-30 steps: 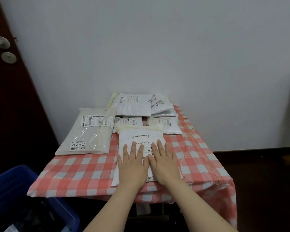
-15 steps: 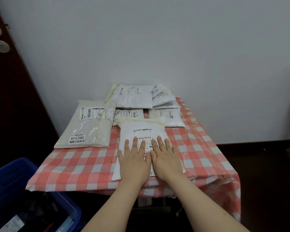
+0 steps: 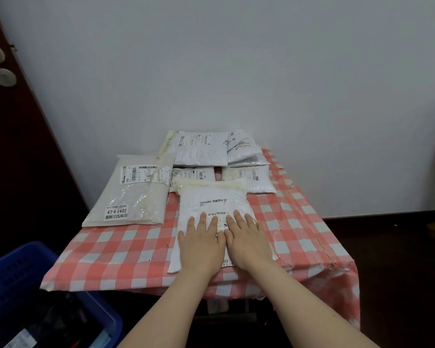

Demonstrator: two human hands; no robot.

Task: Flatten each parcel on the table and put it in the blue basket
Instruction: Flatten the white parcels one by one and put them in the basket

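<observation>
As the left hand (image 3: 201,244) and right hand (image 3: 249,241) press flat side by side, a white parcel (image 3: 211,199) lies under them on the table (image 3: 116,259).

Both hands are spread, fingers straight and grasping nothing, palms down on the near half of the parcel over its printed label. The parcel sits close to the front edge of the red-and-white checked table, its cream flap pointing toward the wall. Just to its left lies a larger clear parcel (image 3: 133,194) with barcode labels. Behind them, several more white parcels (image 3: 201,151) crowd the back of the table, some overlapping. The blue basket (image 3: 15,272) stands on the floor at lower left, beside the table's front left corner, with dark contents inside. A dark door (image 3: 10,172) fills the left edge.
</observation>
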